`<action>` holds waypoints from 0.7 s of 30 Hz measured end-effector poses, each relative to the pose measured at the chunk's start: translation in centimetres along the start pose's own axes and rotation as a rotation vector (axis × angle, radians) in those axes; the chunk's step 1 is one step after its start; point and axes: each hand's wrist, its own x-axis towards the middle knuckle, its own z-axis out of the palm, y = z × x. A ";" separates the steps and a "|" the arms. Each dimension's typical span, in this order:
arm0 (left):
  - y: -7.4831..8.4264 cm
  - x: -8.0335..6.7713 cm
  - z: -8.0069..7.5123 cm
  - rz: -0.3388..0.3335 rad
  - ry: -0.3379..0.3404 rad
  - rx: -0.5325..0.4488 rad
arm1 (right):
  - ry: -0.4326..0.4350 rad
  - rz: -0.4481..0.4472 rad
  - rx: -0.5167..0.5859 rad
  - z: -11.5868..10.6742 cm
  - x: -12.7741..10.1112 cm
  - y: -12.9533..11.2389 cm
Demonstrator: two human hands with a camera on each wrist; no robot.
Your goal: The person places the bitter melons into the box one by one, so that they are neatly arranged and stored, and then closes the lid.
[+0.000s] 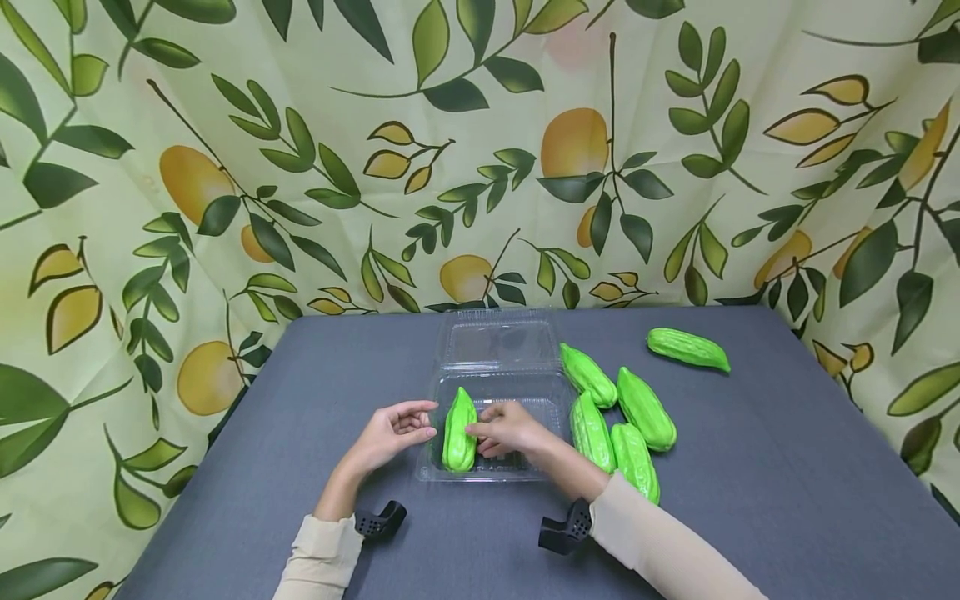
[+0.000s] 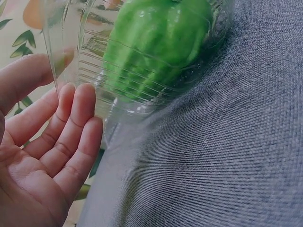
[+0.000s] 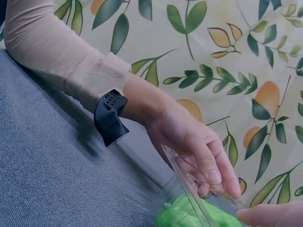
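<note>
A clear box (image 1: 495,475) stands on the cloth (image 1: 750,483), its lid (image 1: 498,342) folded back on the far side. One gourd (image 1: 460,433) lies in the box, along the left wall, its narrow end pointing away from the person.

The right hand (image 1: 510,429) reaches into the box at the gourd's right side, fingers loosely bent, nothing seen pinched between them; whether they touch the gourd I cannot tell. The left hand (image 1: 401,429) is by the left wall, holding nothing, thumb and fingers a moderate gap apart; contact with the rim is unclear.

Four other gourds (image 1: 647,408) cluster just right of the box; a fifth (image 1: 687,348) lies apart, farther right. The right sleeve (image 1: 660,542) covers the nearest one's lower end.

In the left wrist view, ribbed plastic blurs the gourd, its top cut off. In the right wrist view, the gourd is cut off below.
</note>
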 end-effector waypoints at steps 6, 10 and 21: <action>0.0 0.0 0.0 -0.003 -0.005 -0.001 | 0.007 -0.009 0.022 -0.5 -0.7 0.0; 0.0 0.0 0.0 -0.008 -0.003 -0.007 | 0.002 -0.050 0.069 -1.3 -1.6 0.0; -0.1 0.0 -0.1 -0.018 0.001 0.002 | -0.021 -0.199 0.076 -4.1 -4.5 0.3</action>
